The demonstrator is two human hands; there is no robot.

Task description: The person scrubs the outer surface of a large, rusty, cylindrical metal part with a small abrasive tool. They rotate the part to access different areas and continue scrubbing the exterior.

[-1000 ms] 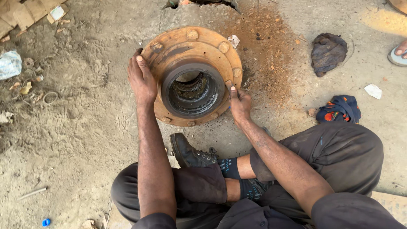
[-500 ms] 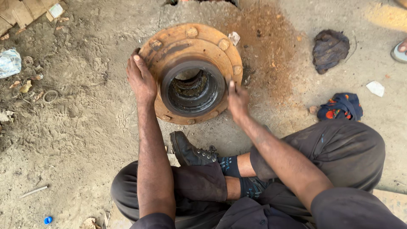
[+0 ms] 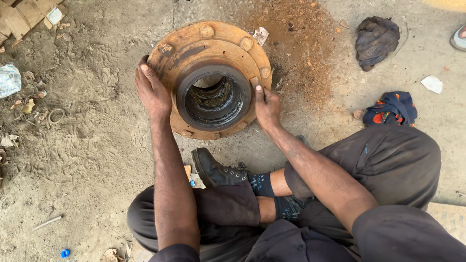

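Rusty wheel hub (image 3: pixel 209 80) sits on dirt floor (image 3: pixel 87 145) just ahead, bore axis pointing up; left hand (image 3: pixel 153 92) & right hand (image 3: pixel 267 106) flat on opposite flange edges, equally near, gripping nothing.

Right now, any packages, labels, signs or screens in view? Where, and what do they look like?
No signs or screens.
Small card packet: top left by the wooden scraps, rectangular, pale with a green patch.
Plastic bag: left edge on the dirt, crumpled, clear bluish.
Paper scrap: right, near the patterned cloth, white.
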